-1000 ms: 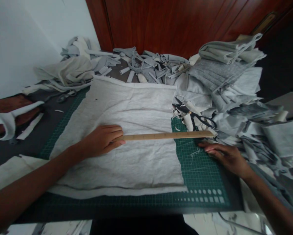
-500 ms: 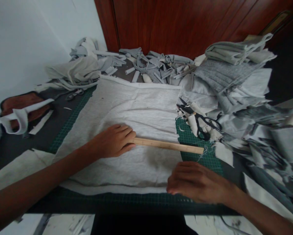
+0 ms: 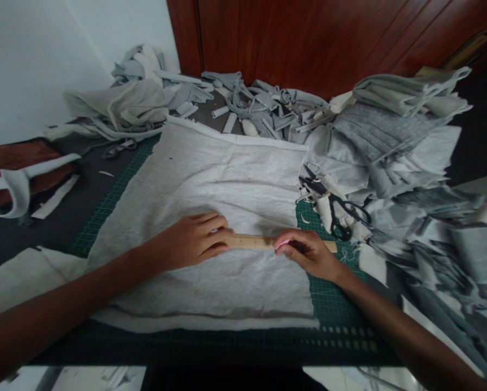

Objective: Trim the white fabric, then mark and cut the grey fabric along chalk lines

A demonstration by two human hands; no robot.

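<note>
A pale grey cloth [image 3: 222, 187] with folded-looking upper and lower edges lies spread over a green cutting mat [image 3: 333, 304]. Across its lower half runs a wooden ruler [image 3: 251, 241], its right end reaching past the cloth onto the mat. My left hand [image 3: 196, 239] presses over the ruler's left end, which it hides. At the ruler's right part, my right hand [image 3: 308, 252] is closed in a pinch on a small pink piece [image 3: 283, 243], perhaps tailor's chalk. Most of that piece is hidden by the fingers.
Black-handled scissors [image 3: 333, 198] lie on scraps right of the cloth. Folded grey fabric [image 3: 381, 127] is piled at the right. Cut scraps [image 3: 263, 103] lie along the back by the wooden door. A brown dark-edged piece [image 3: 19, 157] and a white strip are at the left.
My right hand has moved up and left from the cloth's lower right corner to the ruler, and the pink piece now shows in it. My left hand stays on the ruler.
</note>
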